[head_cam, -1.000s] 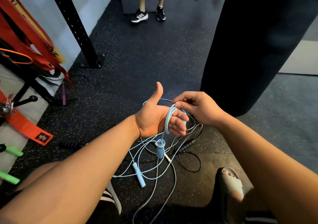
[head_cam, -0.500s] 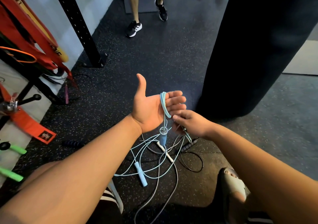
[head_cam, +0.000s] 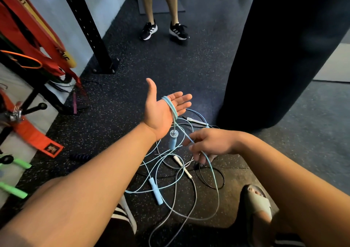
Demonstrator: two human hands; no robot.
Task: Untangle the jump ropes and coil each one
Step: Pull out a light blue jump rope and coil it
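My left hand [head_cam: 161, 112] is held palm up with fingers spread, and a light blue jump rope [head_cam: 171, 107] is looped several times around its palm. One blue handle [head_cam: 172, 140] of that rope dangles just below the wrist. My right hand [head_cam: 210, 144] is lower and to the right, pinching the same blue cord, which runs down from it to the floor. Below lies a tangle of ropes: the other blue handle [head_cam: 156, 191], a white handle [head_cam: 179, 160] with a pale cord, and a thin black rope [head_cam: 217, 178].
A big black punching bag [head_cam: 280, 53] hangs close on the right. A black rack post [head_cam: 91, 28] is bolted to the floor at the left, with red straps [head_cam: 34, 32] and green handles [head_cam: 13, 190] beside it. Another person's legs [head_cam: 162, 9] stand ahead. My sandalled foot [head_cam: 259, 205] is lower right.
My left hand has opened flat and risen, loops now across the palm. My right hand dropped down and right from the left fingers, drawing the blue cord out below.
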